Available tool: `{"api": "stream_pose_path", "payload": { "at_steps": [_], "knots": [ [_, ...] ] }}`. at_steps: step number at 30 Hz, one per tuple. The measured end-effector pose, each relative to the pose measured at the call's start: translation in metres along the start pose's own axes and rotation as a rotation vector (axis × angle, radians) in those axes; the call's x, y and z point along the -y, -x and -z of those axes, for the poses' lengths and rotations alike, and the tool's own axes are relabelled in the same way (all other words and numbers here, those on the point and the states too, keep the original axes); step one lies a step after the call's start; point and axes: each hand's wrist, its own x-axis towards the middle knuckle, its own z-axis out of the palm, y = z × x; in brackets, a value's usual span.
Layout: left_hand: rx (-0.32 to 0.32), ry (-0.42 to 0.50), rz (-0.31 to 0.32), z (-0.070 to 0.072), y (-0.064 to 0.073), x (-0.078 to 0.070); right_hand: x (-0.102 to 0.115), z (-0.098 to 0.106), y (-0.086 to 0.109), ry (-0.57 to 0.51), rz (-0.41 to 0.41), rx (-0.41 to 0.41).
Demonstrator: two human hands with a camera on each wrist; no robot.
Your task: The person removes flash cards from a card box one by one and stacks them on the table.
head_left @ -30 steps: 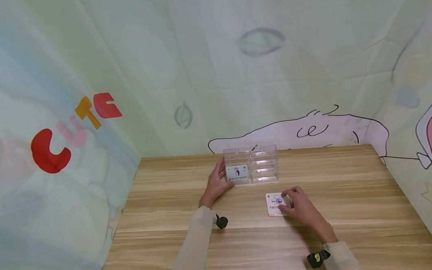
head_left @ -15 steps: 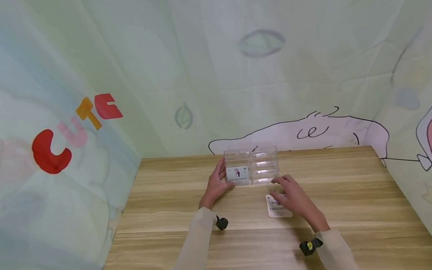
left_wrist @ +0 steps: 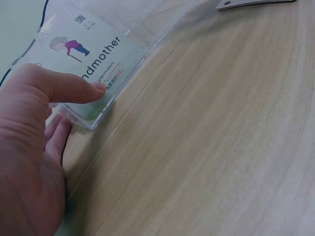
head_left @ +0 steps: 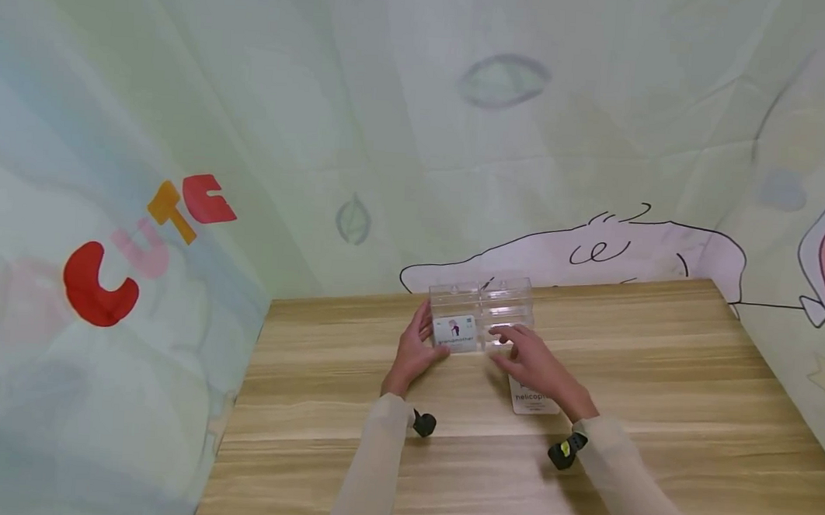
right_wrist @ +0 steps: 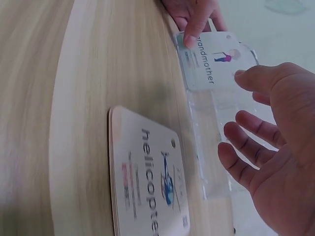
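Observation:
A clear plastic card holder [head_left: 507, 293] with two columns of tiers stands at the back of the table. A "grandmother" card [head_left: 454, 339] sits in its lower left part. My left hand [head_left: 414, 359] grips the holder's left end, thumb across the lower front of the card and fingers [left_wrist: 58, 135] at the side. My right hand [head_left: 536, 365] hovers before the holder's right column, fingers loosely bent, nothing held. Below it lies a small stack of cards [right_wrist: 147, 177], "helicopter" on top, partly covered by that hand in the head view.
Wood-grain table [head_left: 320, 424] under both hands. Behind it hangs a pale cloth backdrop [head_left: 391, 132] with cartoon drawings, close to the holder. Each wrist carries a black camera [head_left: 563, 454].
My right hand has left the "helicopter" cards and moved left and away from me to the holder's right column. The left hand keeps its grip on the holder.

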Motion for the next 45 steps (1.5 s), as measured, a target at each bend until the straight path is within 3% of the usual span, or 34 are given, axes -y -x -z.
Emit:
{"api": "stream_pose_path", "payload": {
  "at_steps": [10,17,25,28,30,37,45],
  "knots": [
    [-0.002,0.004,-0.016,0.001,0.001,-0.002,0.008,-0.011,-0.021,-0.106,-0.076,0.011],
    [0.009,0.015,-0.045,0.001,0.001,-0.004,0.009,-0.014,-0.029,-0.110,-0.073,0.018],
    [0.050,0.010,-0.046,0.011,0.018,-0.046,0.010,-0.015,-0.031,-0.119,-0.069,0.023],
    [0.044,0.008,-0.042,0.011,0.020,-0.050,0.010,-0.015,-0.031,-0.120,-0.069,0.019],
    [0.040,0.011,-0.033,0.010,0.020,-0.048,0.011,-0.015,-0.031,-0.117,-0.074,0.018],
    [0.003,-0.010,-0.009,0.001,0.001,-0.003,0.010,-0.015,-0.031,-0.125,-0.076,0.019],
    [0.007,-0.008,0.001,0.001,0.001,-0.003,0.011,-0.015,-0.032,-0.117,-0.073,0.019]
  ]
}}
